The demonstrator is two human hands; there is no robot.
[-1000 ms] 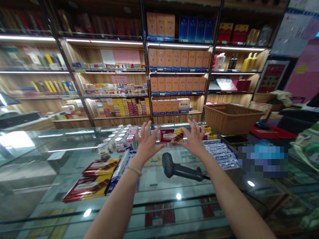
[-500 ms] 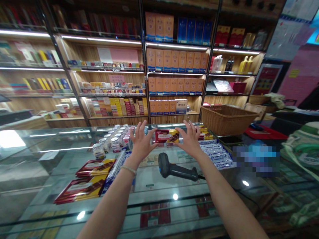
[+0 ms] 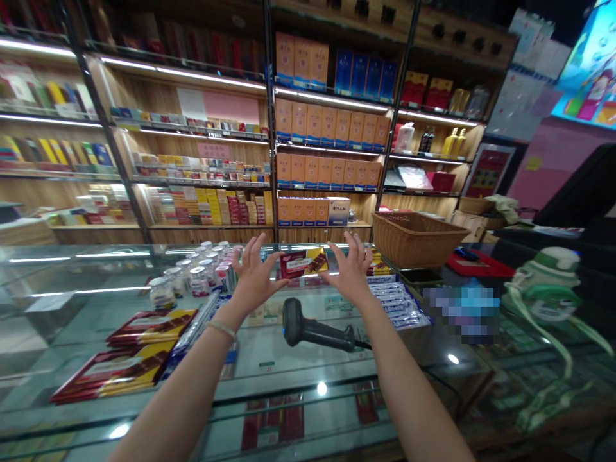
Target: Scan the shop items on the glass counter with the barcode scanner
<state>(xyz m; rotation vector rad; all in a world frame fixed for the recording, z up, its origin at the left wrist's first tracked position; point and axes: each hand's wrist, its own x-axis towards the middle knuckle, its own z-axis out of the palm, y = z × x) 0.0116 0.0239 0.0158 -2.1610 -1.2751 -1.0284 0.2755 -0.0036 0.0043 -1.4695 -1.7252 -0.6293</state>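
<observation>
A chocolate bar (image 3: 303,263) in a red and yellow wrapper is held up over the far part of the glass table (image 3: 255,343), beyond a black barcode scanner (image 3: 312,330). Its short ends are pinched between thumb and forefinger of the left hand (image 3: 253,276) and the right hand (image 3: 352,269), the other fingers spread — though exact fingertip contact is hard to make out. By its look, it should handle as light, flat and stiff but easily snapped, with a slick wrapper; the ends are best gripped. The bar's back is hidden, its small print unreadable — and the forearms are cut off below.
</observation>
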